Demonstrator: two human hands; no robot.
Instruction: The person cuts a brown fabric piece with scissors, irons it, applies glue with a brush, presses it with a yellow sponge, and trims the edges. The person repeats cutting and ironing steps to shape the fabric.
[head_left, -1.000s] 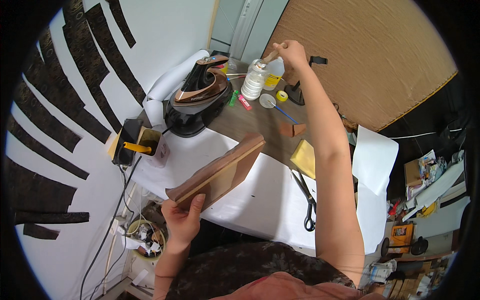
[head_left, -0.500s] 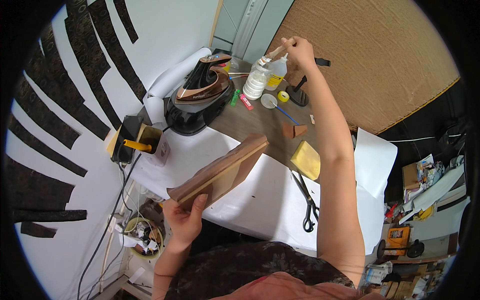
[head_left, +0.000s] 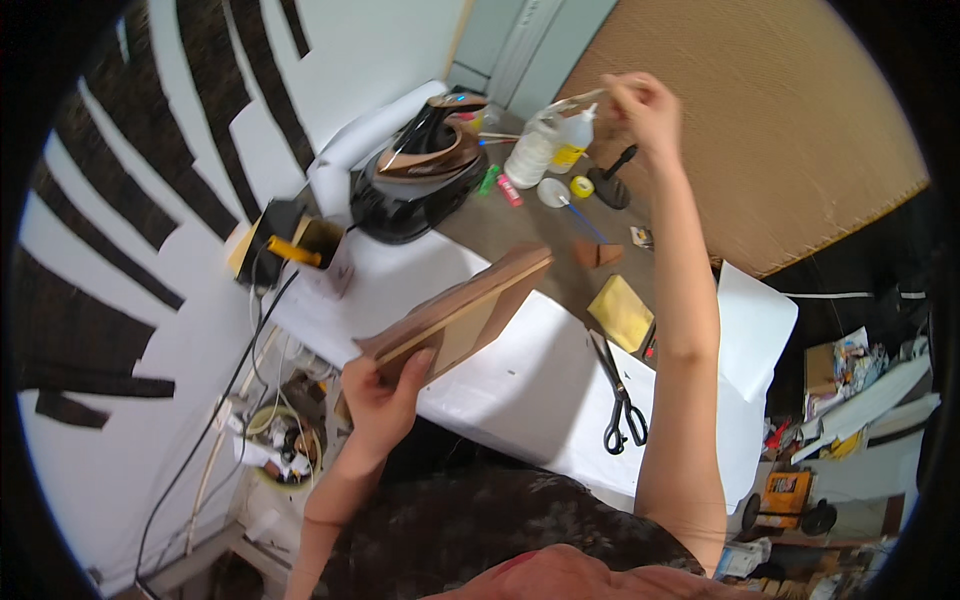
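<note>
My left hand (head_left: 385, 400) grips the lower left end of a flat brown panel (head_left: 478, 318), thumb on its face. The panel has a pale strip along one edge and is held tilted above the white paper (head_left: 500, 385). Up at the far side of the table, the fingers of my right hand (head_left: 650, 112) pinch a pale, flat stick (head_left: 588, 98). Its far end is at the mouth of a clear jar with white contents (head_left: 532, 158); blur hides whether it touches. Beside the jar stands a squeeze bottle with a yellow label (head_left: 574, 140).
A steam iron (head_left: 430, 150) rests on its black base at the back left. Near my right forearm lie black scissors (head_left: 622, 415) and a yellow block (head_left: 620, 312). A yellow-handled tool (head_left: 293, 251) sticks out of a container. Dark strips (head_left: 200, 90) hang on the left wall.
My right hand has moved right relative to the jar, and the stick lies more level. The whole view has shifted slightly; my left hand keeps its hold on the panel.
</note>
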